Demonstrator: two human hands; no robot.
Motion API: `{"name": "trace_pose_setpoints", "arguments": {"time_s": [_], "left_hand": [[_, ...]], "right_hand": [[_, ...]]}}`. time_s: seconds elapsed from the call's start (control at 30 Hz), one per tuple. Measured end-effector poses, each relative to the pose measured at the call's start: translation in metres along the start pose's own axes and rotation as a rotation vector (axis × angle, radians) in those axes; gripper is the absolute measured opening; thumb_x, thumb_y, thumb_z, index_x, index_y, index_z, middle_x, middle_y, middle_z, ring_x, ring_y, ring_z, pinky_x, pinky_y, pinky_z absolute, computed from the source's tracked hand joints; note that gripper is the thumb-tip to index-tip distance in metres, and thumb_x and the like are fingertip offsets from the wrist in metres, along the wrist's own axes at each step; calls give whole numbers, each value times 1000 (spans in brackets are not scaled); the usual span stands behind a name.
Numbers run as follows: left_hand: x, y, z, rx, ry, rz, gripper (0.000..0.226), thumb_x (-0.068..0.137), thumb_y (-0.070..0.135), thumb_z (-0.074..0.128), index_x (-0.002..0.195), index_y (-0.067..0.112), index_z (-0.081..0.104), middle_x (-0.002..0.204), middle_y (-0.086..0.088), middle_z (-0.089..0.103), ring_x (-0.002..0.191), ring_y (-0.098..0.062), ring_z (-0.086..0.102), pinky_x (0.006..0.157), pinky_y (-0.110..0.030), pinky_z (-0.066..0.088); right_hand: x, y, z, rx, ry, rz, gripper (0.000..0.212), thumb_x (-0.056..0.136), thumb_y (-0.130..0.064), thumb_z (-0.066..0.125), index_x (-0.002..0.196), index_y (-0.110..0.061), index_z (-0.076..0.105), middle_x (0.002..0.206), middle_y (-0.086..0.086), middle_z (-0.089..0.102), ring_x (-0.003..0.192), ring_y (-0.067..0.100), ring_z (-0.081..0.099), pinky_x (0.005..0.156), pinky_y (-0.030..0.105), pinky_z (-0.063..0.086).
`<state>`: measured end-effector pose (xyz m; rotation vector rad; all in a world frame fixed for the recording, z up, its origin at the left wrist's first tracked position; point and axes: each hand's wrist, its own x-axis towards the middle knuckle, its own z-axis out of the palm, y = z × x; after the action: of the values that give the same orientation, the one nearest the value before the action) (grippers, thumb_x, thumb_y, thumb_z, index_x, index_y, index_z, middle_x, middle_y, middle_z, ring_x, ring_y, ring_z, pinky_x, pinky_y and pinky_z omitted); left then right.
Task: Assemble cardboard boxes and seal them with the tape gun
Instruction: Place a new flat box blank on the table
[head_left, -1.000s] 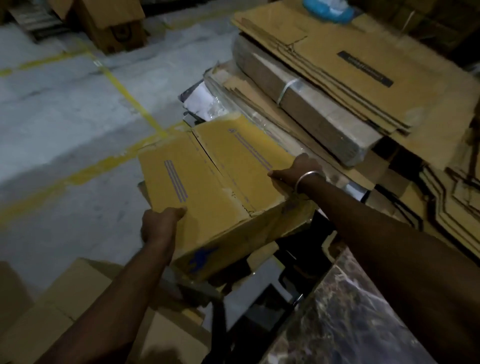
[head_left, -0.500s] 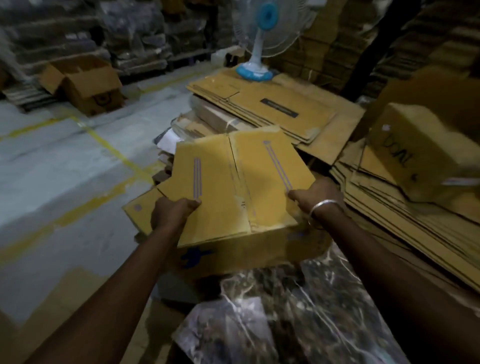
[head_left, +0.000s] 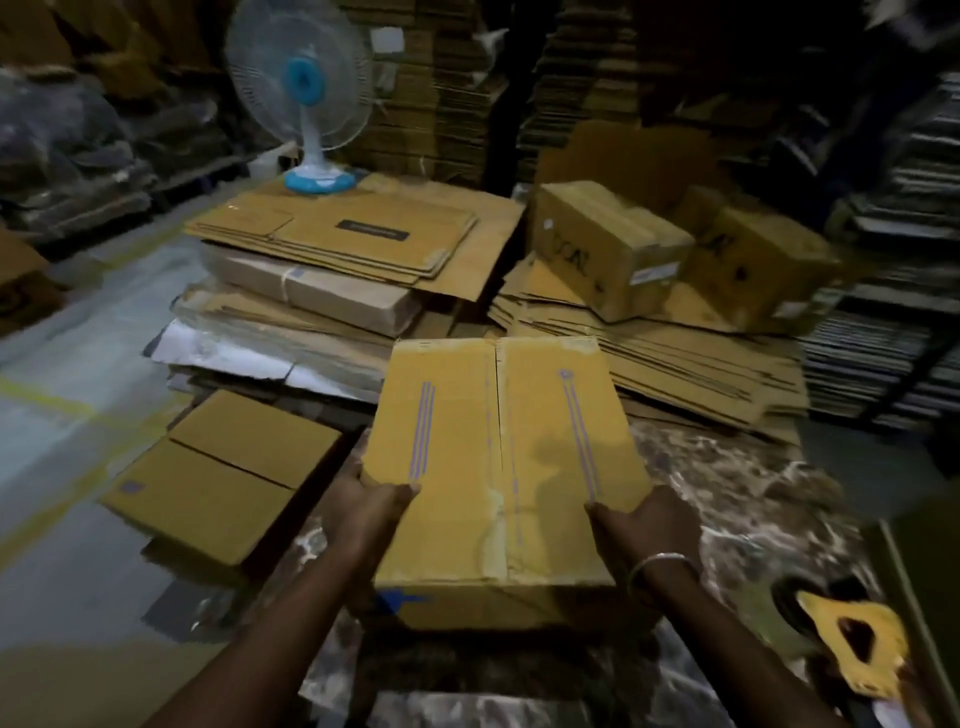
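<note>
Head view, looking down on a yellow-brown cardboard box (head_left: 498, 467) with its two top flaps folded shut, the seam running away from the camera down the middle. It sits on a dark marbled table (head_left: 727, 493), square in front of the person. Left hand (head_left: 371, 506) grips the near left edge of the left flap, thumb on top, the other fingers tucked under the edge and down the side, out of sight. Right hand (head_left: 644, 525), with a metal bangle (head_left: 657, 566) on the wrist, holds the near right corner the same way, thumb lying across the flap and the rest curled around the side. Both hands are closed on the box. Compared with half a second ago, the box has swung round: then it sat skewed with the flaps unevenly overlapped, now the flaps lie flat, edges meeting along the seam. The camera has also lifted, so the fan (head_left: 304, 98) on the stack of flat cardboard (head_left: 332, 239) shows in full, and another flattened box (head_left: 223, 473) lies low to the left.
</note>
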<state>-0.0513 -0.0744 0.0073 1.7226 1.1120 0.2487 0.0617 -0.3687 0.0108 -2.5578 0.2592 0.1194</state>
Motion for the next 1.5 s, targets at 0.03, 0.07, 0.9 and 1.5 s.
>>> {"name": "trace_pose_setpoints", "arguments": {"time_s": [0.03, 0.07, 0.9, 1.5], "left_hand": [[-5, -4, 8, 10, -8, 13, 63, 48, 48, 86, 104, 25, 70, 87, 6, 74, 79, -22, 69, 76, -38, 58], [-7, -11, 15, 21, -5, 34, 66, 44, 50, 84, 104, 28, 70, 85, 8, 75, 78, -20, 71, 75, -41, 60], [-10, -32, 55, 913, -274, 720, 95, 82, 74, -2, 160, 22, 10, 168, -3, -2, 155, -25, -1, 119, -59, 6], [9, 21, 161, 923, -539, 959, 85, 83, 70, -2, 160, 34, 3, 166, 17, -1, 154, -20, -3, 113, -65, -4]], "right_hand": [[-6, 14, -2, 25, -5, 32, 96, 49, -77, 72, 113, -7, 60, 112, 19, 64, 101, 39, 63, 80, 44, 56], [-10, 28, -1, 54, -14, 58, 95, 53, -71, 77, 118, -5, 57, 116, 20, 62, 104, 40, 62, 82, 43, 55], [-29, 22, 45, -400, -219, -454, 71, 87, -82, 25, 150, -61, 2, 167, -10, -12, 155, 19, -8, 116, 62, 0], [-4, 48, 25, 383, 181, -91, 54, 78, -47, 59, 119, -13, 68, 106, 5, 70, 96, 21, 65, 83, 32, 50]]}}
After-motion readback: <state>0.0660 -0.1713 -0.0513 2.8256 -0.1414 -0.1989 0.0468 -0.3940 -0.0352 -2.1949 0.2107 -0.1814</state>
